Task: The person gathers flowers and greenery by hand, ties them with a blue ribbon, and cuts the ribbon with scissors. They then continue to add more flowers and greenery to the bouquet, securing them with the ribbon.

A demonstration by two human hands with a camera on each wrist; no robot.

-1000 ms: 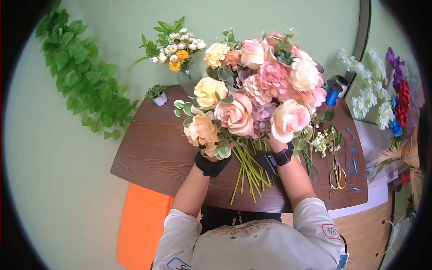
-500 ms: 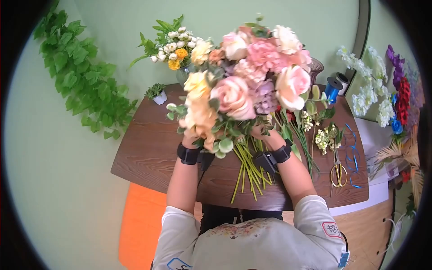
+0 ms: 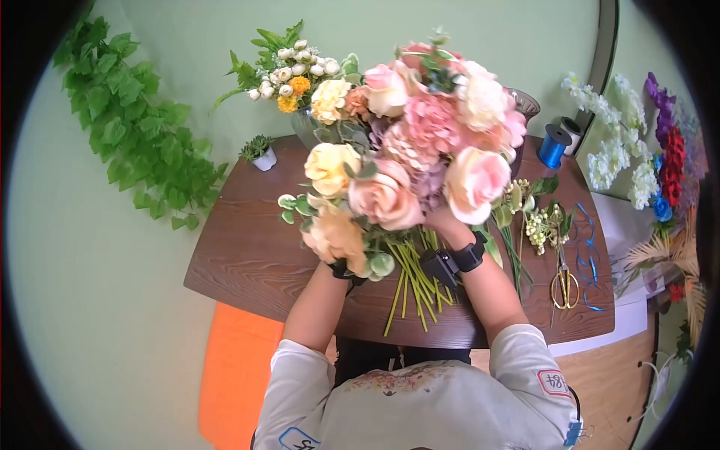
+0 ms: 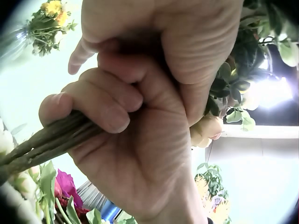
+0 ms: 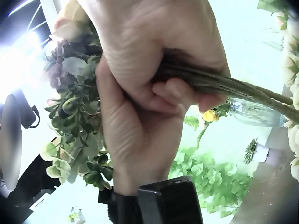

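Note:
A large bouquet (image 3: 431, 124) of pink, cream, peach and lilac flowers is held upright over the table, in front of the body. My right hand (image 3: 448, 223) grips its bundled stems (image 4: 60, 140), fingers curled round them in the left wrist view. Up against it, close under the flower heads, my left hand (image 5: 140, 135) also holds the bundle, its thumb along the leafy side. In the head view the blooms hide most of the left hand. Green stem ends (image 3: 411, 281) fan out below the wrists. Black straps (image 3: 469, 255) carry the wrist cameras.
On the table's right side lie gold-handled scissors (image 3: 564, 289), curled blue ribbon (image 3: 589, 255) and white-berry sprigs (image 3: 541, 229). Behind them stands a blue ribbon spool (image 3: 553, 146). A glass vase with white and yellow flowers (image 3: 289, 82) and a small potted plant (image 3: 259, 152) stand at the back left.
The bouquet has swung and turned between the hands, its heads now tipped slightly lower and left. My left wrist rolled one way and then back. The right hand has stayed near the same place.

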